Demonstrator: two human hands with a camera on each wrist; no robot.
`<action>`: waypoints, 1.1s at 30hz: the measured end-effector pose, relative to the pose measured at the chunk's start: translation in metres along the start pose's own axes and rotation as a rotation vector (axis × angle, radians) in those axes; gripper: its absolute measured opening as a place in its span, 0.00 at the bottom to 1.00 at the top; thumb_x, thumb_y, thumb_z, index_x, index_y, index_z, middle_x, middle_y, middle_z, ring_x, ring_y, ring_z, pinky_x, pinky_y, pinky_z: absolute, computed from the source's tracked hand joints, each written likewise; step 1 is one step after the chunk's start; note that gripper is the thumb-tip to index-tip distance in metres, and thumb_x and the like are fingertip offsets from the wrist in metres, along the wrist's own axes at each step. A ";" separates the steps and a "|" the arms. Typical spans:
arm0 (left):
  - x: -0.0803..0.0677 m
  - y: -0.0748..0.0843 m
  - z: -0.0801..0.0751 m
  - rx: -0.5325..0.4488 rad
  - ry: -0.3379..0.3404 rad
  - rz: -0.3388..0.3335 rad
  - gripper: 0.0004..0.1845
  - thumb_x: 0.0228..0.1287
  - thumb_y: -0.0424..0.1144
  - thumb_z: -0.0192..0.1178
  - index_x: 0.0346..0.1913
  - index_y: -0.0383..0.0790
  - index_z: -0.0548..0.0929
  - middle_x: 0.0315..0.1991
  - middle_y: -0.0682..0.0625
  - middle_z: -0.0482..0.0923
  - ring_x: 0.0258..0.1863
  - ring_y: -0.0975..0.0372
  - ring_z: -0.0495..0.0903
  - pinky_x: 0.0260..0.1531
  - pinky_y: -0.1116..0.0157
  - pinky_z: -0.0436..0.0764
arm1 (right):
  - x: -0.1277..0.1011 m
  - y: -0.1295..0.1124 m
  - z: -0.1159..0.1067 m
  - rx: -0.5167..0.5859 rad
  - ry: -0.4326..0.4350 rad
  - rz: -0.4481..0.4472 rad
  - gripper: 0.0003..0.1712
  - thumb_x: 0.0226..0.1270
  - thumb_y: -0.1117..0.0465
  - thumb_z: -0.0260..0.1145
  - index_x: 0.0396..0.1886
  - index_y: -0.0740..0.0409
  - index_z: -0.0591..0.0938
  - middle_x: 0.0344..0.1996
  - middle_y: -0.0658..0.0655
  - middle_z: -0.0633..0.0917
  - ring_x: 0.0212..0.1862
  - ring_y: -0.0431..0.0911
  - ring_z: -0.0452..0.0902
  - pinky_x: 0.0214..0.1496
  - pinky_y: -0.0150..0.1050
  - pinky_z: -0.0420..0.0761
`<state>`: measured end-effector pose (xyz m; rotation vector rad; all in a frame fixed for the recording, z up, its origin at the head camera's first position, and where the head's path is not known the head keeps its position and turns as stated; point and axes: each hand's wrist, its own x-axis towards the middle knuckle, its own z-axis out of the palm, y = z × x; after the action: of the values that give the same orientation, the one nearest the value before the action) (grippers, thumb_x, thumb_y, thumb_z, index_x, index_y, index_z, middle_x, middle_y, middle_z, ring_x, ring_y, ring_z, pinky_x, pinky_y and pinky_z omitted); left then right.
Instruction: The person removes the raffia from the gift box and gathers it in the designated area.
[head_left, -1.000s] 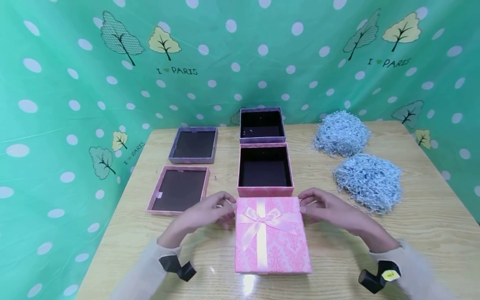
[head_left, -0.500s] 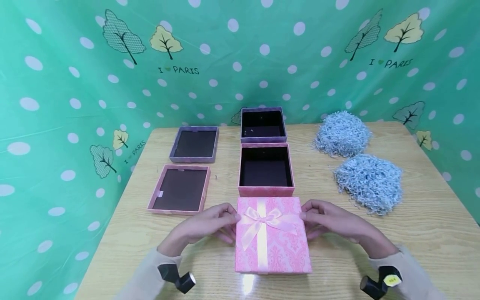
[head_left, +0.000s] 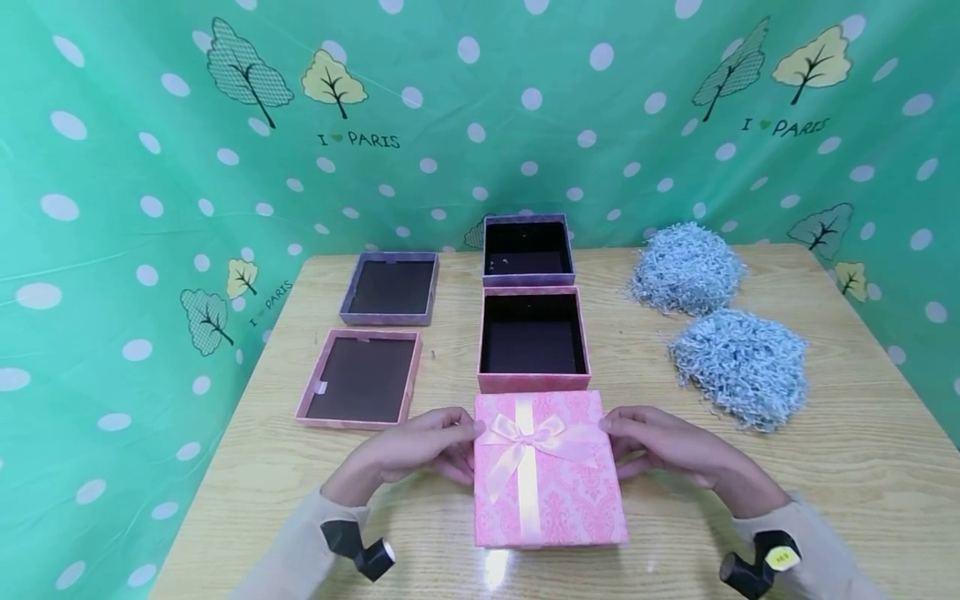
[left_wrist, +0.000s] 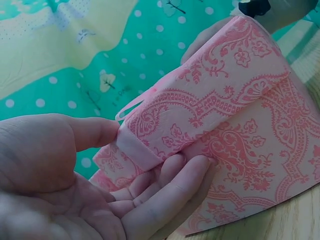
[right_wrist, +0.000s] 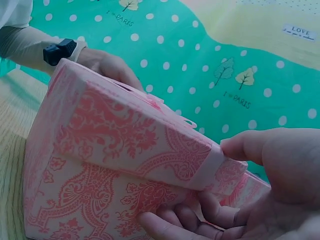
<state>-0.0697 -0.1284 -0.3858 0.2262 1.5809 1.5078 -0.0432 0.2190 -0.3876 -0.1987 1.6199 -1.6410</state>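
Note:
A closed pink patterned gift box [head_left: 551, 492] with a pale pink ribbon bow [head_left: 525, 437] stands on the wooden table [head_left: 862, 467] close to me. My left hand [head_left: 420, 446] holds its left side near the far corner. In the left wrist view that hand [left_wrist: 155, 150] pinches the lid [left_wrist: 220, 85], thumb on the rim, fingers under the lid's edge against the base. My right hand [head_left: 667, 446] holds the right side the same way. The right wrist view shows this hand [right_wrist: 187, 185] with its thumb on the lid [right_wrist: 125, 130] and its fingers curled beneath.
Behind the box stand an open pink box base [head_left: 534, 342] and an open purple one [head_left: 527, 250]. Two upturned lids, pink [head_left: 358, 379] and purple [head_left: 388, 289], lie at the left. Two heaps of blue shredded paper [head_left: 686, 267] [head_left: 738, 367] lie at the right. Green dotted cloth surrounds the table.
Both hands have slid from the box's far corners a little toward me along its sides and closed on the lid's edges. The box has barely shifted.

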 end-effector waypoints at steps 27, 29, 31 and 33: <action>-0.010 0.015 0.002 0.116 0.019 0.025 0.20 0.71 0.51 0.52 0.43 0.34 0.69 0.29 0.45 0.80 0.26 0.58 0.84 0.37 0.52 0.86 | -0.011 -0.015 0.005 -0.076 0.073 -0.053 0.15 0.77 0.53 0.49 0.44 0.61 0.72 0.37 0.56 0.79 0.41 0.47 0.79 0.49 0.46 0.83; -0.011 0.017 0.002 0.111 0.019 0.024 0.20 0.71 0.52 0.52 0.44 0.34 0.68 0.29 0.45 0.80 0.26 0.58 0.85 0.37 0.51 0.86 | -0.012 -0.017 0.006 -0.065 0.075 -0.057 0.14 0.77 0.54 0.49 0.44 0.61 0.72 0.37 0.55 0.79 0.41 0.47 0.80 0.48 0.46 0.84; -0.013 0.019 0.003 0.106 0.019 0.026 0.21 0.71 0.52 0.52 0.45 0.34 0.68 0.30 0.44 0.80 0.26 0.57 0.85 0.37 0.51 0.86 | -0.014 -0.019 0.007 -0.055 0.071 -0.065 0.14 0.77 0.54 0.49 0.44 0.61 0.72 0.37 0.55 0.79 0.40 0.47 0.80 0.47 0.46 0.84; -0.015 0.021 0.003 0.103 0.021 0.027 0.21 0.71 0.52 0.52 0.45 0.34 0.67 0.31 0.44 0.79 0.27 0.57 0.85 0.37 0.51 0.86 | -0.015 -0.021 0.008 -0.045 0.063 -0.074 0.13 0.77 0.55 0.48 0.43 0.61 0.72 0.36 0.55 0.80 0.39 0.47 0.81 0.46 0.46 0.84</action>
<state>-0.0680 -0.1315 -0.3600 0.2917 1.6797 1.4552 -0.0372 0.2193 -0.3609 -0.2349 1.7170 -1.6827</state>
